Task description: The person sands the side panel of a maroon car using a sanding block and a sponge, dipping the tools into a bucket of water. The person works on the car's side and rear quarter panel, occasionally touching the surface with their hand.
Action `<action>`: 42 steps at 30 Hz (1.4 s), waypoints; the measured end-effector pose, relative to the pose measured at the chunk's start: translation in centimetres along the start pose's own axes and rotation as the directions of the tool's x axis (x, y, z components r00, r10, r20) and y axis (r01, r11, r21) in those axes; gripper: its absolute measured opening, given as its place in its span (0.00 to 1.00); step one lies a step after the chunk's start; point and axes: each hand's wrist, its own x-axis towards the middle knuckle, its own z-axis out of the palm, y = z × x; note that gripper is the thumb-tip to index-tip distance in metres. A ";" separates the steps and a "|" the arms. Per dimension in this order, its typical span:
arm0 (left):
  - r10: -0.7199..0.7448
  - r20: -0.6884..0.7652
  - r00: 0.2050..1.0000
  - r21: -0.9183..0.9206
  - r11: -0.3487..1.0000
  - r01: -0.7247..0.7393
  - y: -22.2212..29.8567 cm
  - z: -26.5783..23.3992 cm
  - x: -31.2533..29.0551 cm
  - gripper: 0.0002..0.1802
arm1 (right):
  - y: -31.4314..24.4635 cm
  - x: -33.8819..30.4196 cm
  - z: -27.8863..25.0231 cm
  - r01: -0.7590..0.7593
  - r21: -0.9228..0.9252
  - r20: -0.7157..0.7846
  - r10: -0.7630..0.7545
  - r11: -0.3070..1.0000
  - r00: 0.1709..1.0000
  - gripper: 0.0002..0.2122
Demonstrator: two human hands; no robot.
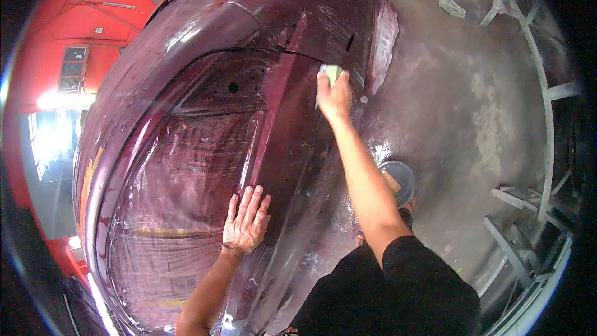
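A dark maroon car (298, 118) fills the left and middle of the view, its side close to me. Plastic film (168, 205) covers the side window. My left hand (246, 221) lies flat on the car at the lower edge of the window, fingers stretched out and holding nothing. Farther ahead, my right hand (336, 96) grips a pale green block (334, 73) against the upper side panel. Whether it is a sponge or a sanding block, I cannot tell; my fingers hide part of it.
A grey bucket (404, 182) stands on the concrete floor (454, 118) by my feet, a brownish block-like piece at its opening. Metal framing (541, 112) runs along the right. Crumpled sheeting (384, 43) hangs at the car's far end. Beyond the car rises a red wall (50, 25).
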 end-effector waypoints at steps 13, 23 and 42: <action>-0.007 -0.023 1.000 -0.008 1.000 0.007 0.1 -0.3 0.0 0.36 | 2.2 0.3 0.1 -0.022 0.168 -0.011 0.025 0.986 1.000 0.23; -0.030 -0.009 1.000 -0.028 0.999 0.030 0.1 -0.2 -1.1 0.37 | 4.0 -13.1 1.4 0.008 0.237 0.005 -0.009 0.971 1.000 0.21; 0.046 -0.115 0.992 -0.055 0.997 -0.052 0.0 0.3 -0.9 0.41 | 4.1 -20.4 -0.1 0.072 0.223 0.013 -0.077 0.972 0.997 0.16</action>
